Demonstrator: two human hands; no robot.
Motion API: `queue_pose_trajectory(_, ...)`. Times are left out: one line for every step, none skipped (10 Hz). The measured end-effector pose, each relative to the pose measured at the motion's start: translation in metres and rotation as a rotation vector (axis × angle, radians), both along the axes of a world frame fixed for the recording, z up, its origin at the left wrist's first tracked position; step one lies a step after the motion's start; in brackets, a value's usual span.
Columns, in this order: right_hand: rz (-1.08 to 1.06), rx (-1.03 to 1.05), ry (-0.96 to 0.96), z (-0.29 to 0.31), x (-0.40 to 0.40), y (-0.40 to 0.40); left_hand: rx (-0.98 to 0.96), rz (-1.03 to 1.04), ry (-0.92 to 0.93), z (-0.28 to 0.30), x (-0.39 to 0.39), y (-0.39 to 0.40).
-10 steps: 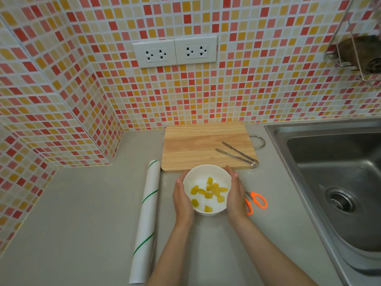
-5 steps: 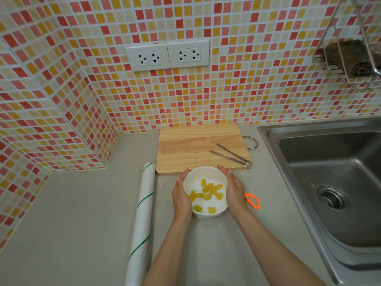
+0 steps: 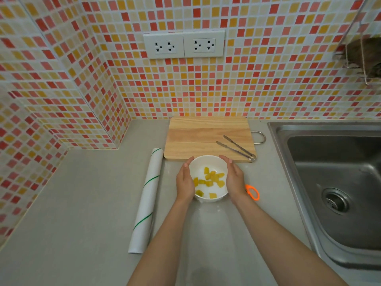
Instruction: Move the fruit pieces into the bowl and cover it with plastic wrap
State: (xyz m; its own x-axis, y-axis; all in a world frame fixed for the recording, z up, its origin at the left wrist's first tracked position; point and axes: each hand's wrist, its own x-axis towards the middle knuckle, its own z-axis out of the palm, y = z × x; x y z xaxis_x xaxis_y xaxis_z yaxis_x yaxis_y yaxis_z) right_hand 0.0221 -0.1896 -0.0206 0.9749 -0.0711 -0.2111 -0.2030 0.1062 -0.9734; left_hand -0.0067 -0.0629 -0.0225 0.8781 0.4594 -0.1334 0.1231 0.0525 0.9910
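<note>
Already the fruit pieces (image 3: 209,179) sit in the white bowl (image 3: 214,162), which rests on the grey counter (image 3: 92,203) just in front of the cutting board (image 3: 198,137). Your left hand (image 3: 185,182) and right hand (image 3: 235,181) cup its sides, fingers loosely curved, palms against the wall; whether film already lies over the rim, you cannot tell. The wrap roll (image 3: 147,198) lies near your left hand, long axis running away from you, so the left is the nearer reach. Tongs (image 3: 237,149) rest on the board; orange scissors (image 3: 252,191) peek out just beside your right wrist. Sink (image 3: 329,182) to the right, tiled wall (image 3: 206,89) behind.
</note>
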Motion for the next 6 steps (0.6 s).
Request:
queue_pose_trajectory(0.004,-0.007,0.004,-0.001,0.001,0.0,0.013,0.001,0.02,0.0,0.0,0.0)
queue_pose_trajectory(0.005,0.002,0.021,0.0,0.001,0.0,0.01,0.004,0.037,0.002,-0.001,-0.001)
queue_pose_trajectory(0.009,0.009,0.021,0.002,0.001,0.0,0.001,-0.008,0.053,0.006,-0.002,0.0)
queue_pose_trajectory(0.048,0.005,0.024,0.004,0.0,-0.003,0.011,-0.028,0.068,0.006,-0.003,0.001)
queue_pose_trajectory(0.153,-0.067,0.023,0.01,-0.001,-0.01,0.048,-0.056,0.114,0.011,-0.004,0.002)
queue_pose_trajectory(0.165,-0.187,-0.016,0.014,0.004,-0.015,0.113,-0.026,0.142,0.014,-0.004,0.007)
